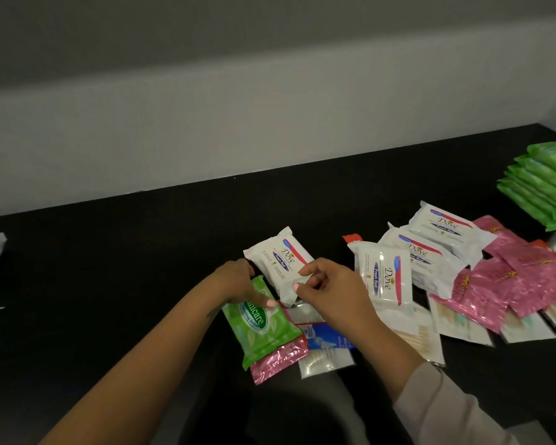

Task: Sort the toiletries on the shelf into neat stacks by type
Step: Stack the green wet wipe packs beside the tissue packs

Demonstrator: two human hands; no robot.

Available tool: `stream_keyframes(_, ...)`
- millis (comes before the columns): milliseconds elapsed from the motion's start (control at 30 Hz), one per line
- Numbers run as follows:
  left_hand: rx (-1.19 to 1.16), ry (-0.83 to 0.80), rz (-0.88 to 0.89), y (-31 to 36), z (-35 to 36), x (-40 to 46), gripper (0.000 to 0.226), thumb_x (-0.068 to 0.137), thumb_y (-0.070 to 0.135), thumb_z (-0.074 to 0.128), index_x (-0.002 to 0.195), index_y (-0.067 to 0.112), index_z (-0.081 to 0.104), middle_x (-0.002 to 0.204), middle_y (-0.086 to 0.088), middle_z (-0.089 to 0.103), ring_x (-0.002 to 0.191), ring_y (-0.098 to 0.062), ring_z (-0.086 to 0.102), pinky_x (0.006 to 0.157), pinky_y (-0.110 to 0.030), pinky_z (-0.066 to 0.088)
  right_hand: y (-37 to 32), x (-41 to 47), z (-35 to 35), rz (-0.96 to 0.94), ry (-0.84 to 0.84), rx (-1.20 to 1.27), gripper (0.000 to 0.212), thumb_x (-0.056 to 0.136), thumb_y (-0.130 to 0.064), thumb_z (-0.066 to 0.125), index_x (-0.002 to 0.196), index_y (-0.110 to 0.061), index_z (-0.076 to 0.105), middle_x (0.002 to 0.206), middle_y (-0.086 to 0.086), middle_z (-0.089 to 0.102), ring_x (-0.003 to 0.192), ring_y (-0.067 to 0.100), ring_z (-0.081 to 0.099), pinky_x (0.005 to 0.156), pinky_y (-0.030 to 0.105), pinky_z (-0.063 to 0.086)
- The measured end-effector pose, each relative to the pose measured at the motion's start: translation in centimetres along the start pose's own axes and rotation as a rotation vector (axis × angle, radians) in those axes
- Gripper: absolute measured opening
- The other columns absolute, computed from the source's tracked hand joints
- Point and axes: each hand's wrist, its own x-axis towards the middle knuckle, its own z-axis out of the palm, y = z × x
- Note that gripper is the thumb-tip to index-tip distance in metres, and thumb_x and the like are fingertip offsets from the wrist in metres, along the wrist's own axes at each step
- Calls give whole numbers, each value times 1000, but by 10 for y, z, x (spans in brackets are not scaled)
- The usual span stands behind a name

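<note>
Left hand point(238, 281) fingers curled, thumb pressing on a green wipes pack point(262, 326), right hand point(331, 287) pinching the near end of a white Dove pack point(278, 263), both on the black shelf point(126, 268), green stack point(546, 184) far right.

Head view: the left hand point(238, 281) rests on a green plastic wipes packet point(260, 326), thumb on its label; the right hand point(331, 287) pinches the corner of a white Dove wipes packet point(278, 258) on the black shelf point(109, 268). A stack of green packets point(543, 184) stands far right.
</note>
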Motion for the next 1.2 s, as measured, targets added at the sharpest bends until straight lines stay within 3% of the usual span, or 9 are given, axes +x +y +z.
stream_keyframes(133,118,-13,-65,-1,5,8,101,57,48,85,138,12,36,134,-6,49,120,-23,50,101,-41,44,1,-2,3,8,-5,5,19,80,-28,71,97,-24,63,78,-2,66,72,6,62,65,17,47)
stream_keyframes(233,118,-36,-81,-1,5,13,103,49,52,86,132,11,43,129,-5,53,119,-25,51,102,-44,42,1,-3,1,8,-2,-1,18,81,-29,70,97,-24,62,77,-2,66,72,5,61,64,16,45)
stream_keyframes(467,14,-180,91,3,-13,8,67,61,37,86,119,17,59,113,1,67,107,-18,62,98,-38,47,0,-3,-10,31,12,46,17,82,-28,70,96,-24,63,80,-3,67,71,3,60,61,13,42)
stream_keyframes(567,49,-331,128,9,-28,2,50,70,33,80,115,18,64,111,0,70,105,-18,64,101,-38,46,0,-1,-19,46,-20,98,17,82,-27,71,97,-24,63,83,-2,66,75,5,62,70,22,52)
stream_keyframes(733,-39,-504,191,36,-53,-6,48,62,27,82,106,19,66,102,-1,74,98,-18,69,94,-37,52,2,1,-32,51,-137,177,30,79,-38,72,103,-26,62,89,-1,68,83,12,66,83,34,55)
stream_keyframes(800,-73,-497,249,51,-61,-8,47,65,24,80,109,15,65,105,-4,73,98,-19,69,88,-32,54,1,3,-40,78,-201,237,36,77,-40,73,107,-27,60,90,-2,69,86,11,68,86,34,54)
stream_keyframes(933,-138,-453,374,83,-71,-2,81,38,48,91,103,5,67,103,-14,72,97,-27,69,89,-40,54,7,9,-59,101,-284,277,43,73,-35,79,110,-27,58,99,5,70,92,17,68,87,40,55)
stream_keyframes(1033,-174,-381,406,113,-72,5,82,27,53,91,92,9,66,94,-12,74,90,-27,71,87,-41,55,15,15,-80,105,-218,325,37,74,-24,79,106,-20,61,99,15,71,92,27,69,84,49,55)
stream_keyframes(1200,-343,-246,464,164,-68,16,67,35,48,92,83,12,64,93,-15,74,90,-32,70,89,-45,54,30,27,-127,100,-76,305,27,77,-22,76,99,-25,63,93,10,73,85,22,71,83,43,56)
